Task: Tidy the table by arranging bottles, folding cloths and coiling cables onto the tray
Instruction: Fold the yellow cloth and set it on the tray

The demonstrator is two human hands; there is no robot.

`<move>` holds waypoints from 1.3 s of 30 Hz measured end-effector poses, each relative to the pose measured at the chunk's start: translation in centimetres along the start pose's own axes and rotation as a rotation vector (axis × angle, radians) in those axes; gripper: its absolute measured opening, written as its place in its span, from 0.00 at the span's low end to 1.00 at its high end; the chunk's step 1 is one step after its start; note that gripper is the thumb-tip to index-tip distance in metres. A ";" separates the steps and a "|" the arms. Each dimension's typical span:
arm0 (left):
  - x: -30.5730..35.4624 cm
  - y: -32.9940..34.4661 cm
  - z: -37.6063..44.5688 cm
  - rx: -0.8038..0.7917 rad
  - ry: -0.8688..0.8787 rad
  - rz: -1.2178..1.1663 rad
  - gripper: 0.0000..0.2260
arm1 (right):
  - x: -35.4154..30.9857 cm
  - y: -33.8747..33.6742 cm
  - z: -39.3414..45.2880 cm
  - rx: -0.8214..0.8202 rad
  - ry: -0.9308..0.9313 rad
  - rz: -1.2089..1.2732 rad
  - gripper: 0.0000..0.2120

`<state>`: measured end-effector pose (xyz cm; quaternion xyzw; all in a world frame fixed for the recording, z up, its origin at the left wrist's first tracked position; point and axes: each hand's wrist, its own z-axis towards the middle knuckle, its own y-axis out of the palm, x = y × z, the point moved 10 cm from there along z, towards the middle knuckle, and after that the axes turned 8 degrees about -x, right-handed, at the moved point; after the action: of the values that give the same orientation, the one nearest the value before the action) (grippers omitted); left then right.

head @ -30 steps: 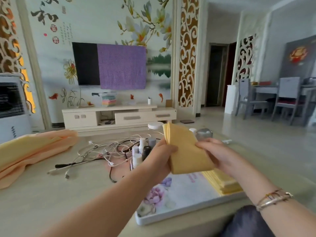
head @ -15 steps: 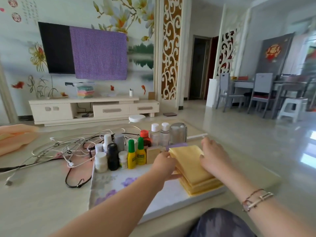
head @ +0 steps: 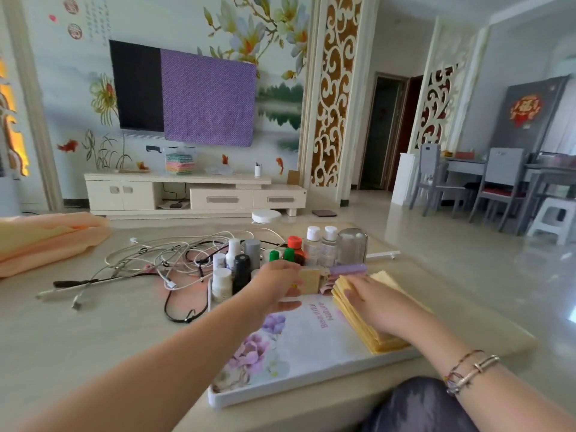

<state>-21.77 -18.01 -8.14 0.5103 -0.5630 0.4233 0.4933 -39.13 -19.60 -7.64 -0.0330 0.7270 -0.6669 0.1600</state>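
Resting flat on the cloth stack (head: pixel 358 316) at the tray's (head: pixel 311 386) right edge, the right hand (head: pixel 378 302) lies spread.

A smooth, pale desk (head: pixel 78 332) with a soft sheen fills the lower left of the frame. At lower centre sits a glossy white plastic tray (head: pixel 299 385) printed with purple flowers. On its right side lies a stack of matt yellow cloths (head: pixel 367 335), folded flat. At the tray's far end stand small plastic bottles (head: pixel 243 272), some clear, one shiny black. Left of them, rubbery white and black cables (head: pixel 162 263) lie tangled. At far left, soft peach cloth (head: pixel 43 241) lies bunched. Thin metal bracelets (head: pixel 470 369) glint at lower right.
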 end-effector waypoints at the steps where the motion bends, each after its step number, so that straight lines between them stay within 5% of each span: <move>1: 0.3 -1.7 -0.4 0.021 0.016 -0.004 0.10 | -1.5 -0.9 -0.1 0.035 -0.017 0.023 0.21; 9: 0.7 -18.0 -7.0 0.297 0.103 -0.045 0.11 | -19.8 -2.2 2.0 0.081 -0.303 -0.033 0.19; 17: -2.3 -38.5 -17.5 0.673 0.089 0.139 0.12 | -40.5 3.6 6.1 -0.006 -0.583 -0.157 0.20; 23: -1.1 -46.8 -22.3 0.830 0.166 0.116 0.12 | -51.5 8.2 9.1 -0.036 -0.677 -0.068 0.19; 29: -2.4 -53.5 -29.6 1.209 -0.100 0.996 0.16 | -58.0 12.9 10.0 -0.113 -0.722 0.004 0.20; 34: -5.2 -55.1 -29.7 1.216 -0.247 1.131 0.28 | -59.6 14.7 9.1 -0.136 -0.770 0.028 0.19; 39: -3.0 -53.8 -30.8 1.370 -0.133 1.208 0.22 | -58.8 13.1 8.6 -0.141 -0.766 0.157 0.18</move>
<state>35.40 6.15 -7.74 0.3335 -0.3872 0.8206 -0.2559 21.12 -11.08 -9.88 -0.2345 0.6592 -0.5404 0.4674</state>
